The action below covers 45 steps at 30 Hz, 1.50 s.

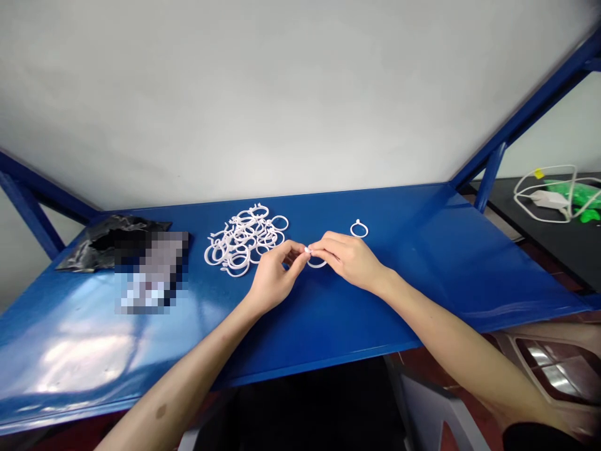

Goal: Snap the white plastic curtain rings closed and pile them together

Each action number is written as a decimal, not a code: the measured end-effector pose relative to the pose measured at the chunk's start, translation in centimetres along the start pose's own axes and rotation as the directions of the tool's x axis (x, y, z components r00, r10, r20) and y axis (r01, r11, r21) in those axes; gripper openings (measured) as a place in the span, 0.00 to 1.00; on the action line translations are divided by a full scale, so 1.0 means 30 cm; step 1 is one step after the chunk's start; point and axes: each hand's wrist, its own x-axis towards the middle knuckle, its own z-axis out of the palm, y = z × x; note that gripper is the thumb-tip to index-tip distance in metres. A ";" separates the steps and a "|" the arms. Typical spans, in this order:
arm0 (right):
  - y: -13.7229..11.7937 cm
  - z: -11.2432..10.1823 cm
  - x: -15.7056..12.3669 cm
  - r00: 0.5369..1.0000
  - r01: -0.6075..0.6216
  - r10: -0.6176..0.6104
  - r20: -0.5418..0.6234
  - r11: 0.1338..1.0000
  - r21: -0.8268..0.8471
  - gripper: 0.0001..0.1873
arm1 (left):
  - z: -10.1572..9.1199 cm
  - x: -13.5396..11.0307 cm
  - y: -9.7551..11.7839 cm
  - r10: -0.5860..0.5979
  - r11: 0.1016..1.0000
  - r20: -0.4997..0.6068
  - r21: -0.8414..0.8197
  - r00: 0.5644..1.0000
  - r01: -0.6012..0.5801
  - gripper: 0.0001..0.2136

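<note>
Ring (pixel 316 265) lies between left hand (pixel 275 275) and right hand (pixel 351 258), both apparently pinching its small end (pixel 308 250).

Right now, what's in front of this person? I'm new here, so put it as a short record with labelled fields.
Surface: blue table
Left hand: fingertips at a white ring, pinching its small top part
Right hand: fingertips at the same ring, meeting the other hand's
Left of the hands: heap of white rings
Beyond the right hand: lone ring, lying apart
Far left: crumpled black bag
Unclear: item beside bag, blurred out
</note>
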 end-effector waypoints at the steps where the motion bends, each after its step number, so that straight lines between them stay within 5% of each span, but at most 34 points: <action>1: 0.006 -0.007 0.002 0.999 -0.040 0.041 0.016 0.999 -0.033 0.14 | -0.002 0.007 -0.003 0.044 0.995 -0.019 0.094 0.999 -0.042 0.10; 6: 0.097 -0.088 0.007 0.913 -0.370 0.406 0.034 0.863 -0.345 0.13 | -0.018 0.037 -0.035 0.240 0.764 -0.044 0.625 0.970 -0.160 0.09; 10: 0.202 -0.161 -0.007 0.809 -0.501 0.587 0.042 0.725 -0.473 0.13 | -0.026 0.069 -0.046 0.222 0.598 0.003 0.789 0.975 -0.139 0.12; 14: 0.248 -0.191 -0.021 0.751 -0.583 0.660 0.012 0.671 -0.458 0.14 | -0.020 0.138 -0.053 0.162 0.473 0.095 0.866 0.982 -0.162 0.17; 20: 0.217 -0.183 -0.011 0.789 -0.573 0.611 -0.055 0.701 -0.424 0.17 | -0.012 0.237 -0.080 0.043 0.434 0.055 0.898 0.998 -0.068 0.14; 23: 0.193 -0.160 0.001 0.835 -0.528 0.547 -0.049 0.774 -0.348 0.16 | -0.014 0.231 -0.068 0.120 0.483 0.104 0.863 0.987 -0.149 0.12; 27: 0.156 -0.103 0.014 0.878 -0.478 0.478 0.021 0.878 -0.029 0.14 | -0.022 0.162 -0.037 0.357 0.485 0.251 0.774 0.900 -0.408 0.11; 31: 0.119 -0.038 0.015 0.872 -0.489 0.464 0.155 0.837 0.246 0.11 | -0.034 0.092 -0.040 0.494 0.384 0.340 0.740 0.800 -0.552 0.14; 33: 0.104 -0.012 0.012 0.878 -0.478 0.449 0.165 0.820 0.315 0.11 | -0.037 0.074 -0.051 0.526 0.414 0.328 0.707 0.785 -0.573 0.12; 36: 0.084 0.014 0.007 0.887 -0.452 0.451 0.105 0.797 0.400 0.10 | -0.034 0.062 -0.058 0.507 0.594 0.193 0.628 0.840 -0.503 0.07; 41: 0.052 0.024 0.003 0.923 -0.356 0.384 -0.016 0.871 0.339 0.07 | -0.021 0.054 -0.039 0.216 0.908 -0.071 0.382 0.974 -0.174 0.05; 45: 0.044 0.023 -0.002 0.953 -0.261 0.291 -0.082 0.930 0.260 0.06 | -0.010 0.051 -0.015 0.060 0.990 -0.057 0.134 0.997 -0.052 0.10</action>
